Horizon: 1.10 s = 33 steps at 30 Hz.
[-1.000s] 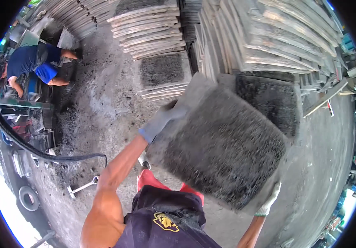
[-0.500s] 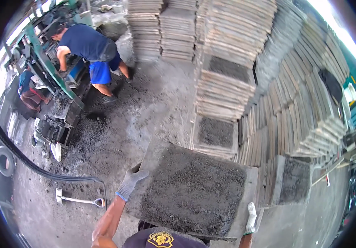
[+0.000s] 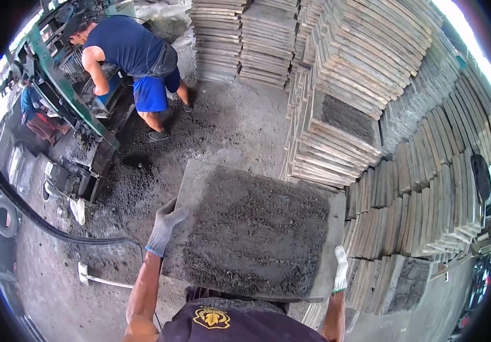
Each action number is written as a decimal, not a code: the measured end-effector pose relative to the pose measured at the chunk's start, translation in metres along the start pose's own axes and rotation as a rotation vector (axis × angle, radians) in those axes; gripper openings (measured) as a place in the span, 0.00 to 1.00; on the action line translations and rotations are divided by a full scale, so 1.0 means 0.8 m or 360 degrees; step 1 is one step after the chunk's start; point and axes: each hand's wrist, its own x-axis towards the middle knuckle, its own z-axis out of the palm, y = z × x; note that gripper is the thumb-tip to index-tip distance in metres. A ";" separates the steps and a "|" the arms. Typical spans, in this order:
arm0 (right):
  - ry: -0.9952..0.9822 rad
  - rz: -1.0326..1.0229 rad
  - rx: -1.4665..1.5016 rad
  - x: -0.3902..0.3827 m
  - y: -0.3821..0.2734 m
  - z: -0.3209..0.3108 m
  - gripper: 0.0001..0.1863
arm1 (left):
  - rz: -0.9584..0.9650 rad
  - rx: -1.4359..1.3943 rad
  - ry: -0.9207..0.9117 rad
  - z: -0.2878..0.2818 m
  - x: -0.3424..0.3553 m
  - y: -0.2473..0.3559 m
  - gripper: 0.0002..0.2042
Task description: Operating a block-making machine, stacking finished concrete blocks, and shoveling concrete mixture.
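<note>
My left hand (image 3: 164, 228), in a grey glove with blue cuff, grips the left edge of a square grey board (image 3: 191, 185) coated over its middle with dark, gritty material. My right hand (image 3: 340, 268), in a white glove with green cuff, holds that board's right edge. The board is held out in front of my torso, roughly flat, over the floor. Just past it stands a tall stack of boards (image 3: 322, 154), one layer showing a dark gritty top (image 3: 346, 117).
A co-worker (image 3: 125, 51) in blue shorts bends over a green machine (image 3: 52, 80) at upper left; another person (image 3: 40, 114) is behind it. A black hose (image 3: 20, 205), a shovel (image 3: 109, 284) and a tire (image 3: 4, 216) lie left. More board stacks (image 3: 217, 40) line the back and right (image 3: 410, 211).
My view has swung toward the machine and back stacks, and the board has come upward in view, still held by both hands. The co-worker now appears larger and higher in the picture.
</note>
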 end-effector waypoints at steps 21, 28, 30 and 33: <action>-0.0110 -0.0411 -0.0469 0.461 -0.035 0.183 0.23 | -0.0083 -0.0135 0.0072 -0.041 0.413 0.124 0.22; 0.0086 -0.0424 -0.0527 0.625 -0.079 0.299 0.21 | -0.0028 -0.0026 -0.0028 -0.005 0.656 0.170 0.21; 0.0131 -0.0403 -0.0562 0.651 -0.123 0.321 0.21 | -0.0004 -0.0099 0.0051 0.010 0.689 0.190 0.22; -0.0010 -0.0467 -0.0477 0.667 -0.182 0.398 0.20 | 0.0070 0.0000 0.0174 0.002 0.729 0.197 0.24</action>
